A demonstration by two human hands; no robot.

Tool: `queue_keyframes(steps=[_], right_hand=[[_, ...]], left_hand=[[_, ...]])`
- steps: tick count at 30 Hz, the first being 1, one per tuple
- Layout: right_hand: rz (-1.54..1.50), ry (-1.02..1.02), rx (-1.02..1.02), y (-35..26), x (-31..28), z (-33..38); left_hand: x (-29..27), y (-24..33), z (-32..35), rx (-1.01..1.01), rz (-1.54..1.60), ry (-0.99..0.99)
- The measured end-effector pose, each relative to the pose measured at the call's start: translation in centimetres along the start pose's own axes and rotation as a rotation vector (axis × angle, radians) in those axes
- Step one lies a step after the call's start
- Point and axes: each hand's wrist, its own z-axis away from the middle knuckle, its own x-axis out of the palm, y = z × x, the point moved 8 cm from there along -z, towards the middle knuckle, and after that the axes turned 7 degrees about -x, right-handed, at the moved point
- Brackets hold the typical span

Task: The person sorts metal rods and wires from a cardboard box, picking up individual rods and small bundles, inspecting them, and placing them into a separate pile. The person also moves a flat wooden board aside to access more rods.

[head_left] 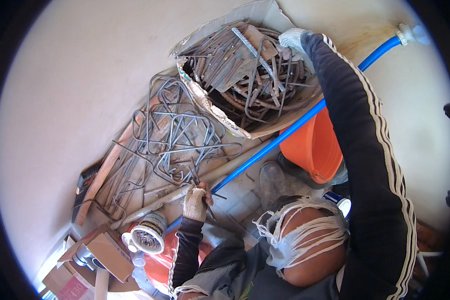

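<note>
Standing toward 12 o'clock, a torn-edged container [205, 102] holds a deep pile of cut rebar [227, 57], its lower layers hidden beneath the top bars and some flat brown scraps. A blue pipe [265, 149] slants from 1 o'clock toward 7, passing out of sight behind the left hand and forearm. At 10 o'clock lies a tangle of bent rebar stirrups [185, 132], too interlaced to count. An orange bucket [297, 142] sits at 3 o'clock, partly covered by the pipe and the right sleeve [362, 150]. At 8 o'clock, an open cardboard box [111, 257] runs into the dark lens rim; its pink printed panel is cut short there. A torn-trousered knee [305, 245] blocks the floor at 5 o'clock. Nearer 7, a tilted white tub [155, 225] of nail-like pieces carries a dark band of lettering, curved and foreshortened. The gloved right hand [293, 40] is at the container's edge at 1 o'clock; its fingertips are obscured, so I cannot tell whether it grips anything. At 7 o'clock the left hand [195, 204], gloved with bare fingertips, is clamped around a few thin steel rods [194, 175], their middles concealed by the fist.
</note>
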Motion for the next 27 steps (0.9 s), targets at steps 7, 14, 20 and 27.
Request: queue_keyframes(steps=[7,14,20,27], right_hand=[[-0.252,0.091,0.072,-0.6,-0.9,2.9],[-0.376,0.155,0.022,0.4,-1.0,1.4],[-0.165,-0.054,-0.183,-1.2,-1.4,1.4],[0.192,0.660,-0.271,-4.8,-5.0,1.7]], left_hand=[[0.0,0.1,0.3,0.007,0.007,0.009],[0.0,0.2,0.5,-0.005,0.008,-0.012],[0.1,0.2,0.9,-0.003,0.006,-0.010],[1.4,0.9,1.4,-0.009,-0.001,-0.056]])
